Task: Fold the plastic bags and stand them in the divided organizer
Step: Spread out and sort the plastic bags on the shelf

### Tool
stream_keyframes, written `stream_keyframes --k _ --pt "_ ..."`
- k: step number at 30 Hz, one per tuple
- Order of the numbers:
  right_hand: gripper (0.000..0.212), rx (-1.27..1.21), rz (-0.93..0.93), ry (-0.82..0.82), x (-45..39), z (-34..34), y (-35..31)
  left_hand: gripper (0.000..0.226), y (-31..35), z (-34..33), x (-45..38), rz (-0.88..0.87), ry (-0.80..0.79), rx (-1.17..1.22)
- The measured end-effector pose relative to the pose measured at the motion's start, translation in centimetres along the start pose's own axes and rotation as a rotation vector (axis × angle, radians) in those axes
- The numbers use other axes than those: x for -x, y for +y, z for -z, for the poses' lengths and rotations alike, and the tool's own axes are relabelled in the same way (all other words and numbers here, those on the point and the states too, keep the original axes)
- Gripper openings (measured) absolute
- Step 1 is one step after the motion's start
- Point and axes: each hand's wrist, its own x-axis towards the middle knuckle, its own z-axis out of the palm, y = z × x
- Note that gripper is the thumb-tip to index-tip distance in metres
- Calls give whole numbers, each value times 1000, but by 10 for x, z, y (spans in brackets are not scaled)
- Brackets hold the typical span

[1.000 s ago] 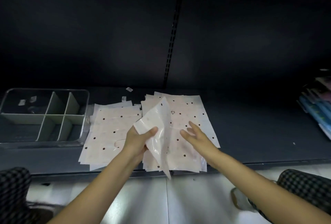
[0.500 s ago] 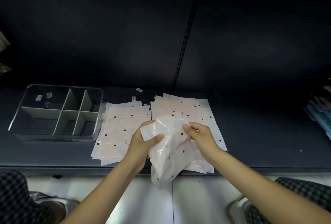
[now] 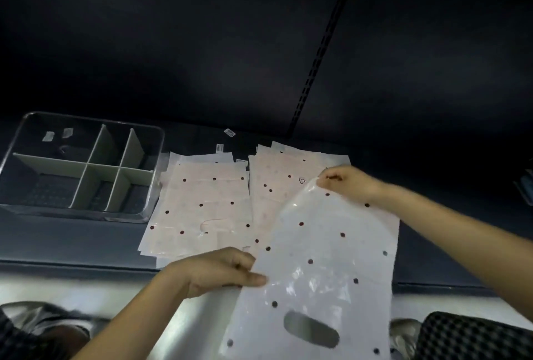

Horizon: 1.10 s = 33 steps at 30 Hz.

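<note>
Both hands hold one dotted plastic bag [image 3: 323, 267] spread out, right of the divided organizer [image 3: 83, 169]. L hand [image 3: 219, 270] pinches its left edge; R hand [image 3: 346, 182] pinches its far corner, above the bag stacks [image 3: 202, 204].

The held bag [image 3: 323, 273] runs off the bottom edge and hides part of the right stack [image 3: 277, 186]; both forearms are cropped below; the stickers [image 3: 229, 132] are unreadable

A dark back panel [image 3: 202, 42] fills the upper frame, a slotted upright [image 3: 314, 65] right of centre; pale glossy floor [image 3: 86, 293] along the bottom.
</note>
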Motion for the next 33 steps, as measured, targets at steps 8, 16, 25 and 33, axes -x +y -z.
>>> stream_keyframes --k 8,16,25,33 --pt "25 513 -81 39 -121 -16 23 12 -22 25 -30 -103 767 -335" --pt "46 519 210 258 -78 -136 -5 45 -65 65 -23 4 1009 -969" --pt "63 654 150 96 -39 -159 60 62 -82 94 1 152 697 -1156" --pt "53 495 193 123 -36 -144 32 34 -62 96 32 -408 1172 -1198"
